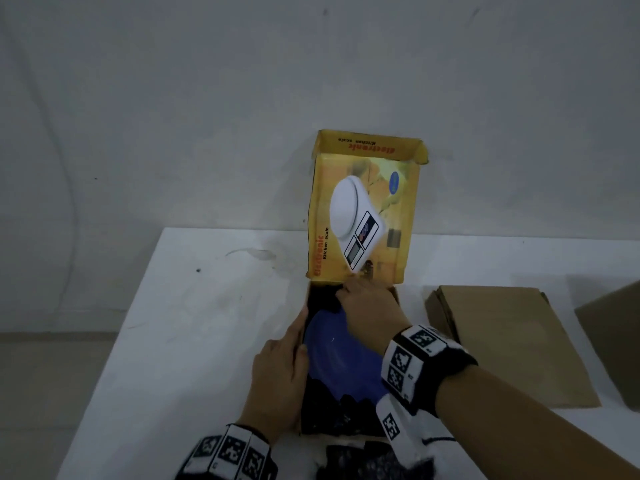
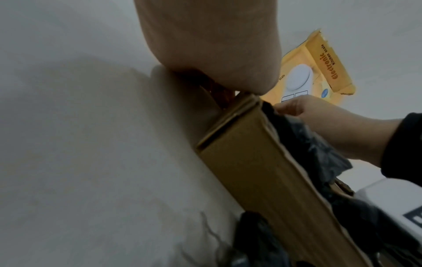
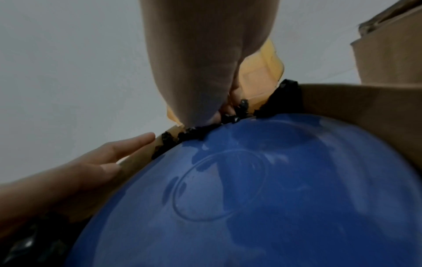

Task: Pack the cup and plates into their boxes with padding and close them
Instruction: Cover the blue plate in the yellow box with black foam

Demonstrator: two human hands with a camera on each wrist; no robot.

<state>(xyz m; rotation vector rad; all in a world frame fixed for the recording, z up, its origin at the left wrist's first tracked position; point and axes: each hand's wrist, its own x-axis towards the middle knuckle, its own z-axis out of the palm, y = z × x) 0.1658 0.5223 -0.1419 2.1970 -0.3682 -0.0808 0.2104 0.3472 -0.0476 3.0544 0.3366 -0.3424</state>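
Observation:
A blue plate [image 1: 332,355] lies inside the open yellow kitchen-scale box, whose lid [image 1: 363,216] stands upright at the back. Crumpled black padding [image 1: 322,299] fills the box around the plate. My left hand [image 1: 280,368] lies flat against the outside of the box's left wall [image 2: 251,171], fingers straight and thumb at the rim. My right hand [image 1: 370,310] reaches over the plate [image 3: 251,189] to the far end. Its bent fingers pinch the black padding [image 2: 315,144] between the plate and the back wall.
A flat closed cardboard box [image 1: 509,341] lies to the right on the white table [image 1: 194,306], and the corner of another brown box [image 1: 613,341] shows at the far right. More black padding [image 1: 363,459] lies loose in front of the box. A wall stands behind the table.

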